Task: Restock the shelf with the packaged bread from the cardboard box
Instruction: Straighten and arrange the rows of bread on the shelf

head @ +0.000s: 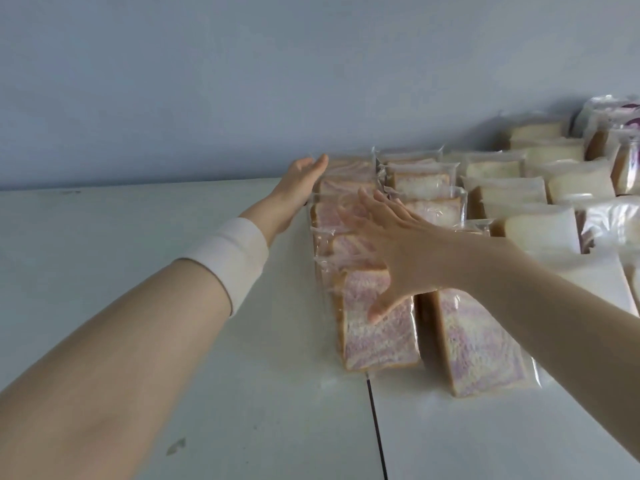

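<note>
Your left hand (301, 181) is stretched flat, fingers straight and together, its palm laid against the left side of the far end of a row of packaged bread (346, 220) on the shelf (138, 271); it grips nothing. A soft white wristband (235, 258) wraps that forearm. Your right hand (391, 244) is spread wide over the same row, fingers straight and slightly blurred, the thumb lying on the nearest package (377, 337); it holds nothing, and you cannot tell whether the palm touches the wrappers beneath. The row is made of thick square slices with tan crusts and a pink-and-white marbled crumb, each sealed in clear, crinkled, glossy film with crimped edges, leaning one against the next from the front of the shelf back towards the wall (242, 81). Just to its right runs a second row, its nearest slice (481, 348) marbled purple. Further right lie pale cream slices (540, 230) in the same clear film, and at the far right edge some bags with purple print (620, 119). The shelf is smooth, matte white, with a dark seam (375, 427) between two panels; the wall is flat pale blue-grey.
</note>
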`<state>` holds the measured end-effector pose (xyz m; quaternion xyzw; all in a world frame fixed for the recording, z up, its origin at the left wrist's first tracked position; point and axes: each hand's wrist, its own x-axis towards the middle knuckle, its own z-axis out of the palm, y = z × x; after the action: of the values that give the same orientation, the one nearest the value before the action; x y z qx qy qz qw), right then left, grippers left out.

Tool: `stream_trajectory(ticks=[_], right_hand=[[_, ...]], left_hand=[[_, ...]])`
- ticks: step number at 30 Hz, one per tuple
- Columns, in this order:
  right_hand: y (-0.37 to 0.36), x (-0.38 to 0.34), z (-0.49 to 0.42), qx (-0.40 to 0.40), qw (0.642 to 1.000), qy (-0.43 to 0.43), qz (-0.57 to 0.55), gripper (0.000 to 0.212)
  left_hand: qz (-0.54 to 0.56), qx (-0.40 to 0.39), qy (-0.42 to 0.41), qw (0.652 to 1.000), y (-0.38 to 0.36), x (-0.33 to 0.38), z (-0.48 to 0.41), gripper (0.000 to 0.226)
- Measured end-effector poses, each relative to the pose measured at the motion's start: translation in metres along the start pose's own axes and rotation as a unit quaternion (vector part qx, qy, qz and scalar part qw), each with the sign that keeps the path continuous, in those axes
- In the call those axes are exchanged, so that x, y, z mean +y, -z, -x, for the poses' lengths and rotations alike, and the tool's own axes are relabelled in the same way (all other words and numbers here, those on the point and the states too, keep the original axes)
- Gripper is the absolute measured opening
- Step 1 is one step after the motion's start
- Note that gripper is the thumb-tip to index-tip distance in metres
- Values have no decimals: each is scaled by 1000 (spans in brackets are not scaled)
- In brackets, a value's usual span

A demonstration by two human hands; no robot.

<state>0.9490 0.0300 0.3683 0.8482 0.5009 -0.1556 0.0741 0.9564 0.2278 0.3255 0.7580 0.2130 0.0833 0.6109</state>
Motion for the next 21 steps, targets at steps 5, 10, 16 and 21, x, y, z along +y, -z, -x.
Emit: stream_trajectory(ticks=[5,10,16,21], right_hand=[[12,3,6,-18,998,10,-51,126],[40,25,-19,148,980,-34,-125,84],[55,50,-78,151,977,-63,-136,74],[60,60,-104,67,988,-62,-122,86]], left_hand=[[72,-19,35,997,8,-4,-9,34],[129,-8,51,990,9,-4,-18,58],[176,2,83,981,12,-19,-41,40],[207,0,127,970,12,-22,-58,51]])
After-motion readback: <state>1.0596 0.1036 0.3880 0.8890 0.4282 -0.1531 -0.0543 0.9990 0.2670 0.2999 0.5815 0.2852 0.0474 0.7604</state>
